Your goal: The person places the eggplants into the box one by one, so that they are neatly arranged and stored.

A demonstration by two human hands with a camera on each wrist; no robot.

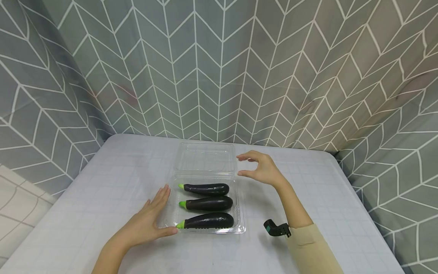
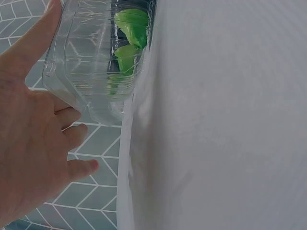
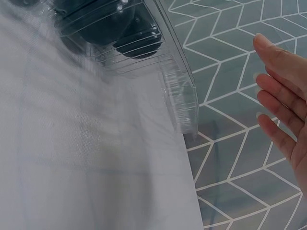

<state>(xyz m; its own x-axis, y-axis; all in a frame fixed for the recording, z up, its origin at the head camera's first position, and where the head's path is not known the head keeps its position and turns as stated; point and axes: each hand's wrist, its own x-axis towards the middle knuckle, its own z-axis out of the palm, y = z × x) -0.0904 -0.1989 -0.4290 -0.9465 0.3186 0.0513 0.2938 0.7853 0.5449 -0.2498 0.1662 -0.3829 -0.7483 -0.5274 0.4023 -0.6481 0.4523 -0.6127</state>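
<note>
Three dark purple eggplants with green stem ends lie side by side in a clear plastic clamshell box (image 1: pixel 240 219): a far eggplant (image 1: pixel 207 189), a middle eggplant (image 1: pixel 210 203) and a near eggplant (image 1: pixel 212 220). The box's clear lid (image 1: pixel 206 158) is folded back, away from the person. At the left side of the box is my left hand (image 1: pixel 145 224), fingers extended and thumb at the near left corner; the left wrist view shows the thumb along the box rim. Beside the lid's right edge, my right hand (image 1: pixel 261 167) hovers with thumb and fingers spread apart, holding nothing.
The box stands on a table with a white cloth (image 1: pixel 113 182). A grey curtain with white chevron lines (image 1: pixel 212 76) hangs behind and along the sides. A small black device (image 1: pixel 276 228) is worn at the right wrist.
</note>
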